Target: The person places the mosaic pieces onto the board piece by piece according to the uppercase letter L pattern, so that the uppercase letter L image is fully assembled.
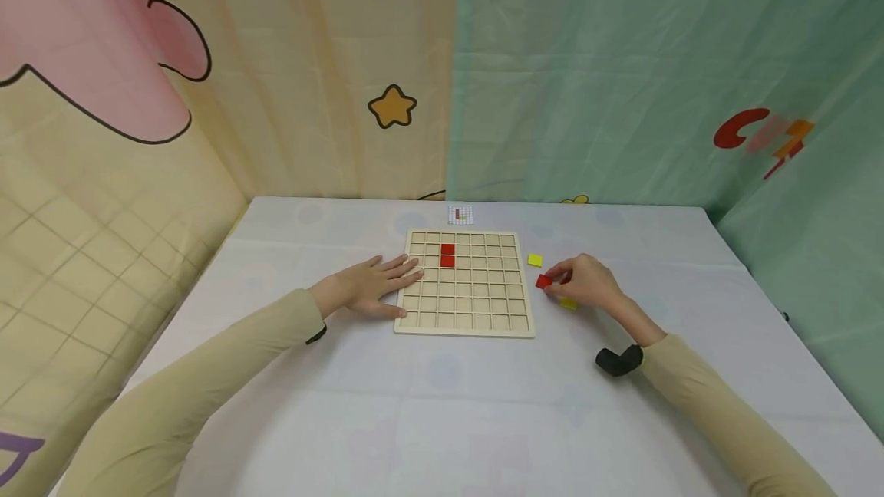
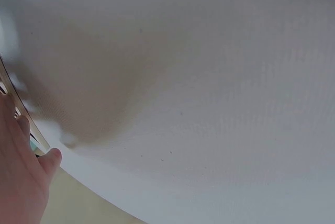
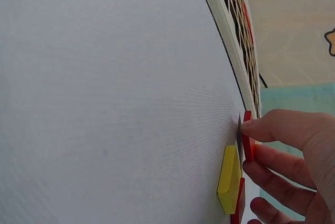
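Observation:
A square wooden grid board [image 1: 464, 330] lies on the white-covered table. Two red square tiles [image 1: 447, 255] sit in its upper cells, one directly above the other. My left hand [image 1: 373, 284] is spread flat with its fingertips on the board's left edge. To the right of the board, my right hand [image 1: 587, 282] pinches a red tile [image 3: 248, 136] between thumb and fingers. Below that hand, a yellow tile [image 3: 228, 179] lies on the cloth, and another red tile [image 3: 238, 203] shows beside it, partly hidden.
Another yellow tile [image 1: 535, 260] lies near the board's upper right side. A small card printed with a grid pattern [image 1: 460, 215] lies beyond the board's far edge. Printed curtains [image 1: 587, 83] hang behind the table.

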{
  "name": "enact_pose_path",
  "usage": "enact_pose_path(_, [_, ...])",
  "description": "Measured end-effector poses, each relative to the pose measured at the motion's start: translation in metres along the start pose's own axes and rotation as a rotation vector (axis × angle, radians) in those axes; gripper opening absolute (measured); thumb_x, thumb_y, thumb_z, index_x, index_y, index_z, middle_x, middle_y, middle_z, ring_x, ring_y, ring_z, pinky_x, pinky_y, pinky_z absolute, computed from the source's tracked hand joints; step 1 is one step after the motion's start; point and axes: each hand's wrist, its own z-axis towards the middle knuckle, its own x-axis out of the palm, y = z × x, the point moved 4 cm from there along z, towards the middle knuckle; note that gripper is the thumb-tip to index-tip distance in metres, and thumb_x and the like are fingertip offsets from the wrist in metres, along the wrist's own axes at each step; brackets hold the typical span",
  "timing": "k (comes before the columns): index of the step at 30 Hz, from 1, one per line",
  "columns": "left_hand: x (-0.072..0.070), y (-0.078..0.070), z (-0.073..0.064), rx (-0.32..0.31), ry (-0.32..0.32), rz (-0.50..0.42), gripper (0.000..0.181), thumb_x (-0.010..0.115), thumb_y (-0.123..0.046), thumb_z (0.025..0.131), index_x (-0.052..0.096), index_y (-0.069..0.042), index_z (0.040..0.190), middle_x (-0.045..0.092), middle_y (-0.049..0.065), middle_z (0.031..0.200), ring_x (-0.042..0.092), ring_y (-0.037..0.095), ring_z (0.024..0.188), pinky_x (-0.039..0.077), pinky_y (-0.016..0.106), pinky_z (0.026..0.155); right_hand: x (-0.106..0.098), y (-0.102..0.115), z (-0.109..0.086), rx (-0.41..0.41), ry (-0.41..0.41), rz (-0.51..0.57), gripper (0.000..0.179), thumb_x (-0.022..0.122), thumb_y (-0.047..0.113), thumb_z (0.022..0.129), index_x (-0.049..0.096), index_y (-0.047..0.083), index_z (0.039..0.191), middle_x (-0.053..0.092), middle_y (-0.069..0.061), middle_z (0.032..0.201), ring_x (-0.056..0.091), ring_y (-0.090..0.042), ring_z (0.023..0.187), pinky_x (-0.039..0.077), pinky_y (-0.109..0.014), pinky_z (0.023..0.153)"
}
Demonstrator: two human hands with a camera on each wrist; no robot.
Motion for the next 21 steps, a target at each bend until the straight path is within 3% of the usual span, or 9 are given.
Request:
enact_pose_path(3, [-0.001,-0.001,-0.001,0.005,-0.001,-0.003,0.080,0.035,-0.065,0.095,0.006,-0.021,0.156,0.000,0.003,0.164,0.001,0.025,0.151,0.010,0.056,0.119,-0.001,0.002,0.001,0.005,-0.020,-0.012,0.027,0.075,0.023,0.081,0.074,0.005,0.101,0.073,-0.008,0.087,0.053,-0.016,0.066,0.042,-0.026,0.053])
enact_pose_path(10, [0.000,0.000,-0.001,0.008,-0.003,-0.011,0.081,0.035,-0.064,0.095,0.006,-0.021,0.156,0.001,0.004,0.164,0.001,0.026,0.151,0.011,0.056,0.119,-0.005,0.010,0.006,0.013,-0.062,-0.031,0.030,0.073,0.029,0.082,0.074,0.010,0.105,0.073,-0.008,0.099,0.060,-0.024,0.087,0.048,-0.030,0.069])
enact_pose_path(21, [0.000,0.000,-0.001,-0.002,0.012,-0.004,0.082,0.033,-0.066,0.094,0.004,-0.022,0.156,-0.002,0.002,0.164,-0.001,0.025,0.151,0.011,0.056,0.119,0.001,0.040,0.018,-0.064,-0.098,-0.028,0.033,0.074,0.030,0.080,0.075,0.010,0.106,0.074,-0.007,0.094,0.059,-0.020,0.079,0.043,-0.025,0.061])
